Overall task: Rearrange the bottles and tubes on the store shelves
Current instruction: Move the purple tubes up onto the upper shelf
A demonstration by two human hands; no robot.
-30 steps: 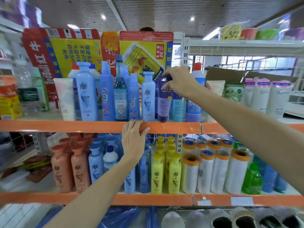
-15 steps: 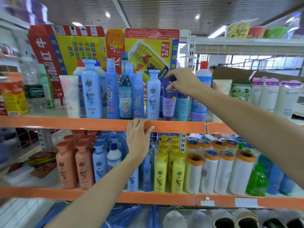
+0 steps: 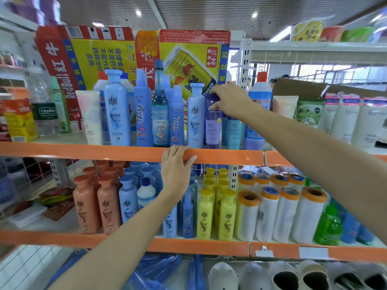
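Head cam looking at a store shelf, so here's the deal: the right hand (image 3: 229, 101) is up at the upper shelf (image 3: 83, 150), fingers curled over the top of a purple tube (image 3: 213, 126) and pinching it. That tube stands upright on its cap, right at the front edge, squeezed between a pale blue shampoo bottle (image 3: 195, 116) on its left and some teal tubes (image 3: 233, 130) on its right. Further right there's a blue bottle with a red cap (image 3: 258, 114).

The left hand (image 3: 176, 170) isn't holding any product, it's just resting on the orange front lip of that same shelf with the fingers draped over the edge, just under the blue bottles.

Lower shelf (image 3: 201, 246) has orange bottles (image 3: 96, 204), yellow bottles (image 3: 215, 212) and white rolls with orange ends (image 3: 280, 214) lined up.
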